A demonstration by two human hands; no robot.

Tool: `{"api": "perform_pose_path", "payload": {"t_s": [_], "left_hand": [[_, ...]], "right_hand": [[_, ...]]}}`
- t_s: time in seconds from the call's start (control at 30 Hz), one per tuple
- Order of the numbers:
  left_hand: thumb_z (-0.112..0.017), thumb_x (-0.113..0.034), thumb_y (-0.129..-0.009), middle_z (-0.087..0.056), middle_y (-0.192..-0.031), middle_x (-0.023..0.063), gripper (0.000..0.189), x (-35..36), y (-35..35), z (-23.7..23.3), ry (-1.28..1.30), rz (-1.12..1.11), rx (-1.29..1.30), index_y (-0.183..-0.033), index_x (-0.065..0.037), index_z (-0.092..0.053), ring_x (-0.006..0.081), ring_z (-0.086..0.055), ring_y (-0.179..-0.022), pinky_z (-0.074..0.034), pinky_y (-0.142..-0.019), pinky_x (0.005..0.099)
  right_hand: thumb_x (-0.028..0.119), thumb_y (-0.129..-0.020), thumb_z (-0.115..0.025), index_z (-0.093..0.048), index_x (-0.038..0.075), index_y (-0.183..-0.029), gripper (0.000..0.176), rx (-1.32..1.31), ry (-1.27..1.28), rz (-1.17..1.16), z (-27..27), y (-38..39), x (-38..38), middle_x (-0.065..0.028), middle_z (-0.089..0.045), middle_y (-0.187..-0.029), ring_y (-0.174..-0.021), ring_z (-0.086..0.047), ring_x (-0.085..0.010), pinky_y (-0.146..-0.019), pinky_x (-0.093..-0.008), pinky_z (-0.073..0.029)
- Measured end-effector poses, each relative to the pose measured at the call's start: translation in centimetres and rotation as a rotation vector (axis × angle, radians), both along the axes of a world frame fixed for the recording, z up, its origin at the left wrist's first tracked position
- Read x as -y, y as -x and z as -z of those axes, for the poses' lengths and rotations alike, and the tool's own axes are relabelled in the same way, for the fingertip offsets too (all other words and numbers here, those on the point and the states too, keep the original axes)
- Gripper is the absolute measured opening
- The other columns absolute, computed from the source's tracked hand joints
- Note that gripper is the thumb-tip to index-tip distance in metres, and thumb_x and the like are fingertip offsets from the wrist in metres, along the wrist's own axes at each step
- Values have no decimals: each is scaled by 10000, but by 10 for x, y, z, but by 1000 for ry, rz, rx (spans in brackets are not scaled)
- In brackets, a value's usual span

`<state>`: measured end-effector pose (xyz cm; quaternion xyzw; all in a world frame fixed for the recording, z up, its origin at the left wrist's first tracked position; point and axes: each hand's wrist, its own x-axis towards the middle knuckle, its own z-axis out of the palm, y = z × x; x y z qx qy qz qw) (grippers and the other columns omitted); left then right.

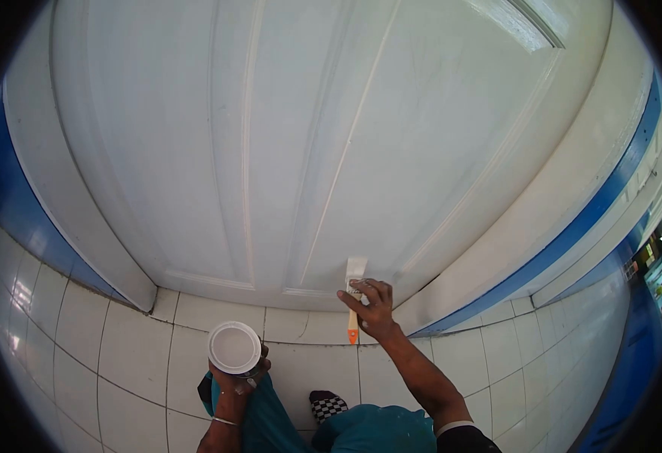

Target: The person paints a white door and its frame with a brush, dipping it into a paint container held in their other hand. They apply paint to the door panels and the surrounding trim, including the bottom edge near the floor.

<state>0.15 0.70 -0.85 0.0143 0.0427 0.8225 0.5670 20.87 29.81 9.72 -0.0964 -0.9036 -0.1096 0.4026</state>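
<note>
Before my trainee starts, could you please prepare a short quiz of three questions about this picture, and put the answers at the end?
1. Which grip of the person, left or right, holds the round can with a white rim?

2. On the flat paintbrush with a pale wooden handle, what colour is the far end of the handle?
A) blue
B) orange
C) green

3. True or false: the brush's bristle end is nearer to the white panelled door than its handle end is.

Key:
1. The left grip.
2. B.
3. True.
</note>
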Motion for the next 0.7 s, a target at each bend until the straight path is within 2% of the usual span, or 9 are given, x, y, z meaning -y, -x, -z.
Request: {"api": "perform_pose_path", "payload": {"t_s": [0.1, 0.2, 0.37, 0.43, 0.53, 0.57, 0.7], "left_hand": [[-605, -654, -912, -608, -1336, 192, 751, 2, -1, 2, 9, -15, -48, -1415, -97, -573, 351, -591, -1233, -580, -924, 527], [-612, -656, -899, -605, -1337, 191, 751, 4, -4, -3, 62, -30, 6, -1411, -107, -575, 351, -596, -1225, -580, -912, 531], [-600, -665, -892, -600, -1329, 186, 757, 5, -4, -6, 107, -20, 19, -1408, -112, -570, 349, -597, -1223, -565, -933, 531], [-593, -662, -896, -598, -1327, 187, 752, 4, -5, -4, 91, -11, 28, -1409, -113, -568, 354, -593, -1229, -558, -945, 536], [-591, -645, -903, -591, -1331, 194, 734, 4, -2, 2, 58, 6, 16, -1408, -114, -567, 370, -585, -1239, -549, -960, 551], [-594, -637, -905, -588, -1335, 196, 725, 4, -2, 3, 52, 6, 20, -1407, -114, -569, 376, -583, -1240, -547, -961, 556], [-606, -613, -912, -579, -1345, 202, 700, 2, -3, -3, -7, 18, 154, -1401, -114, -575, 386, -576, -1247, -542, -964, 568]], "right_hand": [[107, -823, -746, -746, 254, -1290, 489, 130, 81, 8, 53, -1, -3, -18, -630, -1327, -1250, -567, -245, -972, -447, -480], [48, -779, -751, -755, 249, -1271, 532, 241, 206, -4, 95, -4, 4, -24, -643, -1310, -1248, -571, -265, -970, -459, -472], [81, -815, -770, -729, 221, -1285, 492, 217, 380, -85, 96, -13, 14, -22, -639, -1306, -1212, -604, -273, -963, -457, -494], [80, -819, -780, -735, 203, -1269, 469, 170, 476, -155, 79, -12, 11, -20, -656, -1269, -1170, -615, -282, -944, -452, -498], [91, -835, -794, -748, 181, -1230, 407, -29, 388, -160, 14, -6, -7, -14, -673, -1209, -1098, -627, -288, -915, -443, -502], [65, -810, -816, -770, 175, -1163, 373, -88, 343, -159, -11, -3, -6, 0, -675, -1196, -1069, -626, -272, -899, -417, -503], [23, -737, -852, -800, 180, -1113, 410, -303, 156, -117, -81, 0, -1, 6, -680, -1196, -1072, -621, -240, -886, -368, -500]]}}
